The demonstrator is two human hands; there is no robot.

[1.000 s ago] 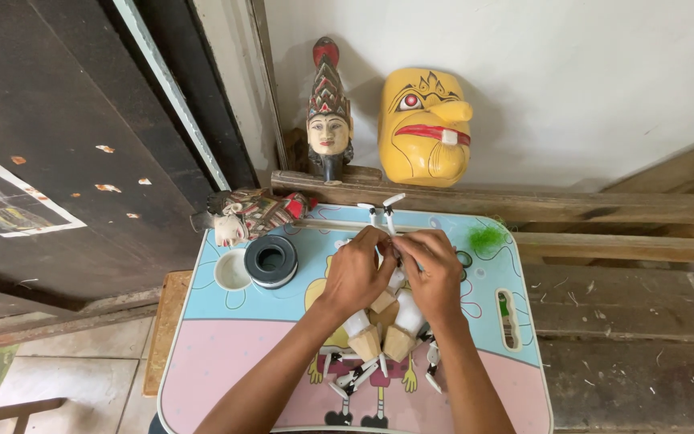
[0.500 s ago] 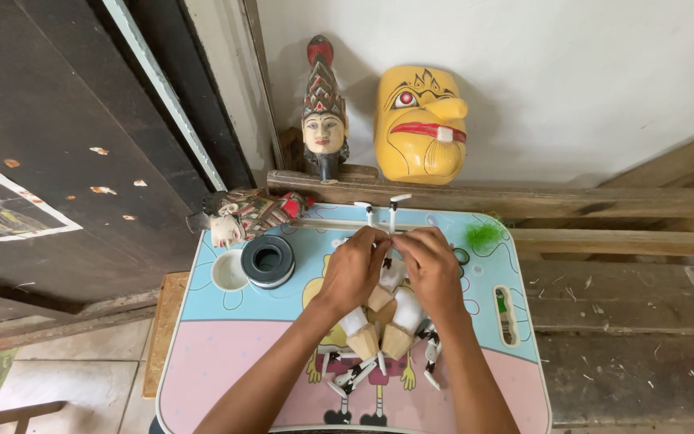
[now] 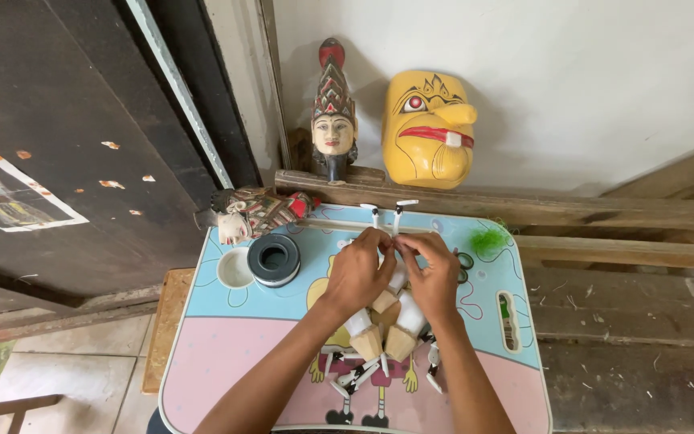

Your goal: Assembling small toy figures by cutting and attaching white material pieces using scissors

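1. The left hand [image 3: 357, 272] and the right hand [image 3: 435, 277] meet above the middle of the small children's table with the pale blue and pink cartoon top [image 3: 226, 354], nearer its far edge than its near one.
2. The fingertips of both hands are pressed together at one spot, pinching a small white piece at the top of the unpainted wooden puppet parts wrapped in white [image 3: 383, 329]; what exactly lies between them is hidden.
3. Those parts lie on the table under the palms, with thin white rods [image 3: 351, 376] fanning out toward the near edge.
4. Judged from this, the step in hand is fine fastening or tying at the upper joint; a next move would need steady, small finger work with the piece held firm.
5. Near the far left corner sit a black roll of tape [image 3: 274, 259], a white round lid [image 3: 234, 268] and a painted puppet head [image 3: 255, 213].
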